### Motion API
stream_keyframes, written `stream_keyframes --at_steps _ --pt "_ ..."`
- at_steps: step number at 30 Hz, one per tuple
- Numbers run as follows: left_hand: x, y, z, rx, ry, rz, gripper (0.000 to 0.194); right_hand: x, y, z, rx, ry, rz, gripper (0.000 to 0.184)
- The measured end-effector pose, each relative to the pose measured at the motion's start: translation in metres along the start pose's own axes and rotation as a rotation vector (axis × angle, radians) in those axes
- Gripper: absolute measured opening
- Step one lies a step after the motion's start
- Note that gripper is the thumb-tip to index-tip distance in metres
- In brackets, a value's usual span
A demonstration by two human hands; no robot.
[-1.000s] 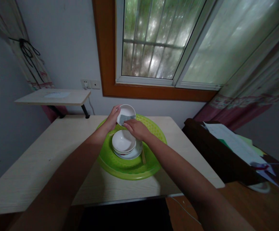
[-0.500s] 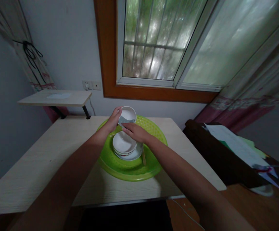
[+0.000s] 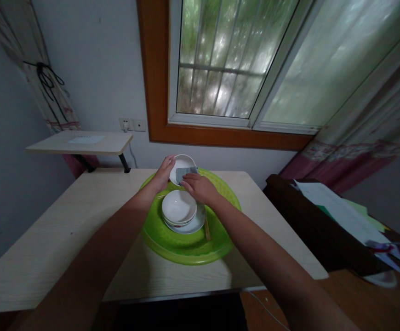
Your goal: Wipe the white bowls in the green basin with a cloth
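My left hand (image 3: pixel 164 173) grips the left rim of a white bowl (image 3: pixel 183 162), which is tilted so its inside faces me. With my right hand (image 3: pixel 200 186) I press a grey cloth (image 3: pixel 185 174) against the inside of this bowl; the fingers are closed over the cloth. Below them, a stack of white bowls (image 3: pixel 179 207) rests on a white plate (image 3: pixel 200 219). Plate and bowls sit in a round, bright green plastic basin (image 3: pixel 186 258). A wooden chopstick-like utensil (image 3: pixel 207 230) lies to the right of the plate, its upper end hidden by my right arm.
The basin stands on a pale wooden table (image 3: pixel 82 220). A small raised shelf (image 3: pixel 106 143) with a paper sheet on it is at the back left. A dark brown piece of furniture (image 3: pixel 300 225) holding papers (image 3: pixel 338 207) is at the right. The window (image 3: pixel 220 73) lies behind.
The right hand and the grey cloth have shifted over the inside of the bowl, down-left and then back right. The left hand keeps its grip on the rim. The whole view drifts slightly.
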State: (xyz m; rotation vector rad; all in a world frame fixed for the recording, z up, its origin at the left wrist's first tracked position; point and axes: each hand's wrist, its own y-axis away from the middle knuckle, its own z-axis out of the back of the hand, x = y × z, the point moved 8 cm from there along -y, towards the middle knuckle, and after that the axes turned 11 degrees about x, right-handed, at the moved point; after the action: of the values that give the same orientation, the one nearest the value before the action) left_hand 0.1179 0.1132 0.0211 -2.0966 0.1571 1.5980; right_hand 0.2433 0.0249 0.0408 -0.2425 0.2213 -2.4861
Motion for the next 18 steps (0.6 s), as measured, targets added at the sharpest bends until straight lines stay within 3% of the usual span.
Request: stream_keyframes --at_steps 8,14,18 --pt "0.007 -0.002 0.004 -0.014 0.140 0.042 0.056 0.003 0.002 -0.008 0.047 0.103 0.036 0.046" --pt "0.000 0.002 -0.002 0.008 0.230 0.118 0.050 0.002 0.003 0.006 0.018 0.175 0.007 0.026" --pt "-0.003 0.006 -0.003 0.017 0.244 0.167 0.042 0.004 0.008 0.017 -0.026 0.262 0.020 0.024"
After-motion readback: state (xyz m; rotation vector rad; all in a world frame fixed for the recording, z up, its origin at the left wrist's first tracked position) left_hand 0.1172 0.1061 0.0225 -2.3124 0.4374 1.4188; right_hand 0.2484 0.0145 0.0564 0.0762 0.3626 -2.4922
